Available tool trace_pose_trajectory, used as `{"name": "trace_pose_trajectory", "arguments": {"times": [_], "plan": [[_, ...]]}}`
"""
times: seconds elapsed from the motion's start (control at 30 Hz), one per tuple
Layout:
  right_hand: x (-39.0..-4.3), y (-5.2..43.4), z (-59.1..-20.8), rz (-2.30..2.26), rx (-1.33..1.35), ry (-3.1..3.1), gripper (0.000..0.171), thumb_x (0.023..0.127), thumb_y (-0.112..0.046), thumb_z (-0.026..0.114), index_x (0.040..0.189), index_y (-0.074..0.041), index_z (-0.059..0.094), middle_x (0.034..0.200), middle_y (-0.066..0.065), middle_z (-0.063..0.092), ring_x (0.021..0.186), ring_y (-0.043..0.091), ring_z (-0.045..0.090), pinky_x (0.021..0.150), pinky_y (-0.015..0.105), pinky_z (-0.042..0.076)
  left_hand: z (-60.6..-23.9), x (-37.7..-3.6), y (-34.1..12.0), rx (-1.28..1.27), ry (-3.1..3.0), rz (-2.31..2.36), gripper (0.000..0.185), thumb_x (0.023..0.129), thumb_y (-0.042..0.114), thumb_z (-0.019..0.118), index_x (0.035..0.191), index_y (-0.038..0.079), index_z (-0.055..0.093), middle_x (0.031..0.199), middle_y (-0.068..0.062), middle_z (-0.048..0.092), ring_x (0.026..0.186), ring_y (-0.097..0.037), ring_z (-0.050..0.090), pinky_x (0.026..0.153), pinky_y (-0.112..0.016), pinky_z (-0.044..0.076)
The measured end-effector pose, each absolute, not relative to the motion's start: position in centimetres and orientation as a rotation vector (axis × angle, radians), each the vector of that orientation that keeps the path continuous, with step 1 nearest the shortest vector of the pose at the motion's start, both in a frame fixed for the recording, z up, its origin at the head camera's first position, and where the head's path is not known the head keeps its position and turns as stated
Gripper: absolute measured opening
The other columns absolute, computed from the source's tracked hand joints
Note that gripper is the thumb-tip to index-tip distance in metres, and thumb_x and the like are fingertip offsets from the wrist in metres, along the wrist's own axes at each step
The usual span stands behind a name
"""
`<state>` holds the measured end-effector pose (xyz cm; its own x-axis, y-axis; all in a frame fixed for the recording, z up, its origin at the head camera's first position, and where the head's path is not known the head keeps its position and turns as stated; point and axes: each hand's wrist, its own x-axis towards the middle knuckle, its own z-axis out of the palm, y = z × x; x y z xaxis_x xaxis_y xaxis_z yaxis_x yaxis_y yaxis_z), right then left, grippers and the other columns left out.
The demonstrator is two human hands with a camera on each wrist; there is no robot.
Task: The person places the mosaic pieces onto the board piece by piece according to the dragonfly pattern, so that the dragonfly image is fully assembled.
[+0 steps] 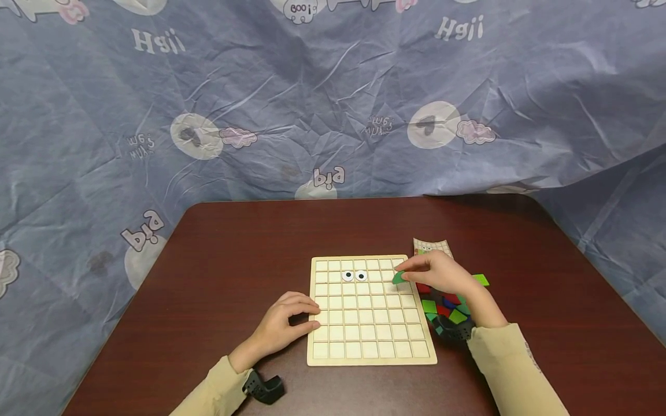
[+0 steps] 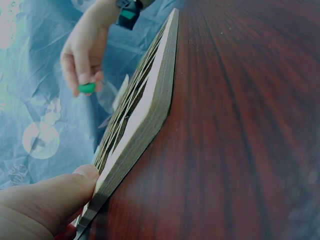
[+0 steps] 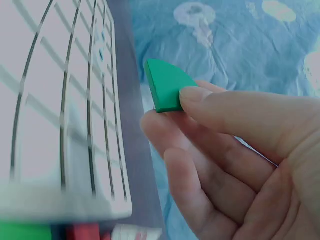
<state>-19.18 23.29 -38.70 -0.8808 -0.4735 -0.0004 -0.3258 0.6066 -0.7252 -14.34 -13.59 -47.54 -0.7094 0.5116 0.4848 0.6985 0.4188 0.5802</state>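
Note:
A wooden grid board (image 1: 372, 365) lies on the table, with two googly-eye pieces (image 1: 354, 276) in its upper cells. My left hand (image 1: 283, 320) rests at the board's left edge, its thumb (image 2: 75, 187) touching the rim in the left wrist view. Above the board's right side, my right hand (image 1: 439, 271) pinches a green quarter-circle tile (image 3: 170, 85) between thumb and fingers. In the right wrist view the tile's rounded side points up and away, clear of the grid.
Several loose coloured tiles (image 1: 429, 306), green, red and blue, lie in a heap right of the board, partly under my right wrist. Behind them stands a small pattern card (image 1: 434, 245), partly hidden by the hand. A patterned blue cloth (image 1: 322, 115) hangs behind the dark table (image 1: 250, 242).

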Motion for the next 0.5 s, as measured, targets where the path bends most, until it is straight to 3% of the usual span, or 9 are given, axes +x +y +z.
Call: {"name": "trace_pose_trajectory", "arguments": {"times": [0.27, 0.5], "plan": [[-20.1, 19.8, -39.2, -1.251, -0.759, 2.544, 0.019, 0.087, -0.02, 0.069, 0.102, -0.01, 0.07, 0.096, 0.002, 0.069, 0.089, 0.018, 0.065, 0.08, 0.036, 0.053, -47.6, -14.3, -13.6, -1.065, -2.448, -1.176, 0.021, 0.083, 0.025, 0.074, 0.101, 0.016, 0.072, 0.106, 0.008, 0.063, 0.106, -0.011, 0.052, 0.088, -0.03, 0.047], [-20.4, 17.1, -39.5, -1.311, -0.775, 2.554, 0.015, 0.085, -0.016, 0.071, 0.098, -0.008, 0.072, 0.091, 0.001, 0.069, 0.084, 0.017, 0.065, 0.076, 0.033, 0.054, -47.5, -14.3, -13.7, -1.064, -2.447, -1.176, 0.021, 0.083, 0.025, 0.074, 0.101, 0.016, 0.072, 0.106, 0.008, 0.063, 0.105, -0.011, 0.052, 0.088, -0.029, 0.047]]}}
